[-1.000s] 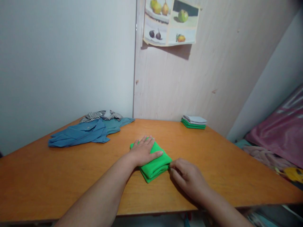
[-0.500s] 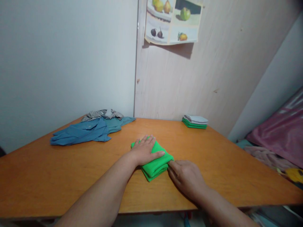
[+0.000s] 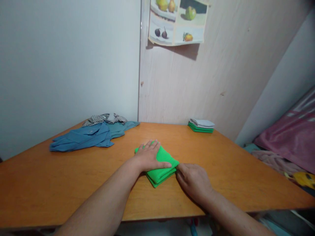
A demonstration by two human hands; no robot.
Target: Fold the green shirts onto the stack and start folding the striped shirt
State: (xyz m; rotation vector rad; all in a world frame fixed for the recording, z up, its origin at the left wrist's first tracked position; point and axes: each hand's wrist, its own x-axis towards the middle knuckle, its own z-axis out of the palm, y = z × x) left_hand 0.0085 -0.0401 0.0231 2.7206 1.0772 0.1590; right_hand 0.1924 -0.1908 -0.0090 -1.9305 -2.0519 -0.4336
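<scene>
A bright green cloth (image 3: 163, 173), folded into a thick square packet, lies on the wooden table (image 3: 81, 183) in front of me. My left hand (image 3: 149, 158) rests flat on top of it, fingers spread and thumb stretched toward the right corner. At that right corner, my right hand (image 3: 194, 180) pinches the cloth's edge between thumb and fingers. Its curled fingers are partly hidden beneath the hand.
Crumpled blue clothing (image 3: 83, 137) and a striped garment (image 3: 105, 118) lie at the back left. A folded stack of grey and green cloths (image 3: 201, 126) sits at the back right. Pink fabric (image 3: 287, 134) is heaped beyond the table's right edge.
The right corner of the green cloth lies flatter, its layers closer together. My right hand has shifted slightly at that corner; my left hand stays pressed on top.
</scene>
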